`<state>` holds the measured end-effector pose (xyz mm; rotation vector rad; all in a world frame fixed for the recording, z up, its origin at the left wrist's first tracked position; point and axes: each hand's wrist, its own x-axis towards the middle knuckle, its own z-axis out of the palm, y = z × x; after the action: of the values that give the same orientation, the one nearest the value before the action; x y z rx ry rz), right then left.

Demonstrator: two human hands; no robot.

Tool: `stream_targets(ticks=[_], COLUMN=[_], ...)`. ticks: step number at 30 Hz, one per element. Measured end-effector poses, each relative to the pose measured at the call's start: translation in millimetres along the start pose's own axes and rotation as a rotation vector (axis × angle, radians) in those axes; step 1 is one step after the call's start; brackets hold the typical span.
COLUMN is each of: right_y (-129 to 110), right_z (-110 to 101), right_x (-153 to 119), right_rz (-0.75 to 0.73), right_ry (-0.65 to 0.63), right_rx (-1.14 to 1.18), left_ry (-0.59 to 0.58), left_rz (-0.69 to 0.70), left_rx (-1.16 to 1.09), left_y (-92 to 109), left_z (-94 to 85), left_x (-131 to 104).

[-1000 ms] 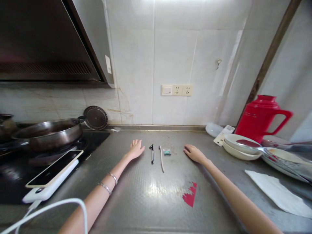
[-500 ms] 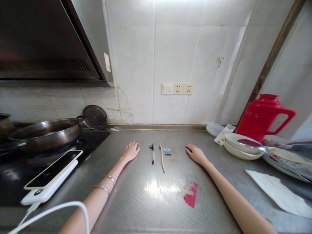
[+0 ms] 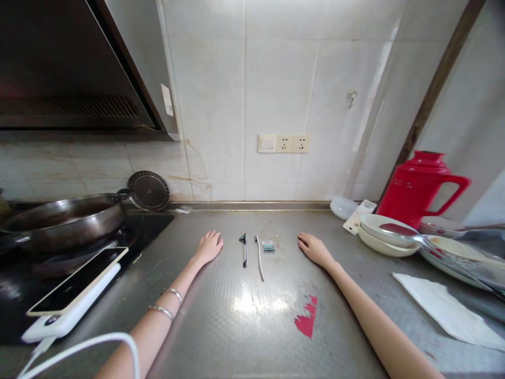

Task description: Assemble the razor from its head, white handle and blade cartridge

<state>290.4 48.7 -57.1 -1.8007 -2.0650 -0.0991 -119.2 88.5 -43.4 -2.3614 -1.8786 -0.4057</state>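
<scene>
My left hand [image 3: 208, 247] rests palm down on the metal countertop [image 3: 221, 337], fingers stretched out and holding nothing. A razor [image 3: 245, 251] lies just to its right, head toward the wall. Beside the razor is a thin off-white stick [image 3: 260, 259] with a dark end, perhaps a toothbrush. Right of that sits a small clear pack with green and dark strips [image 3: 269, 247], which look like razor cartridges. My right hand [image 3: 313, 248] lies flat on the counter farther right, empty, its fingers out. A torn red patch [image 3: 306, 318] is nearer the front.
On the left, a steel pan [image 3: 65, 218] stands on the black stove, with a phone [image 3: 81, 281] atop a white power bank [image 3: 71, 310] and cable. Stacked bowls [image 3: 389, 245], a red thermos [image 3: 414, 189] and a white paper sheet [image 3: 445, 308] are at the right.
The whole view has shifted slightly, so everything appears a little farther left. Both hands stay resting on the counter, and the small items have not moved on it.
</scene>
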Motion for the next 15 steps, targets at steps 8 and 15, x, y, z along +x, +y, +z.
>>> stream_targets(ticks=[8, 15], right_y=[-3.2, -3.6], right_z=[-5.0, -5.3], right_x=[-1.6, -1.1], right_rz=[0.000, 0.002], right_ry=[0.000, 0.004], right_rx=[0.016, 0.014], left_ry=[0.117, 0.096], left_rz=[0.028, -0.016], left_rx=[-0.151, -0.463], left_y=[7.2, 54.1], left_z=[-16.5, -41.1], left_x=[-3.5, -2.5])
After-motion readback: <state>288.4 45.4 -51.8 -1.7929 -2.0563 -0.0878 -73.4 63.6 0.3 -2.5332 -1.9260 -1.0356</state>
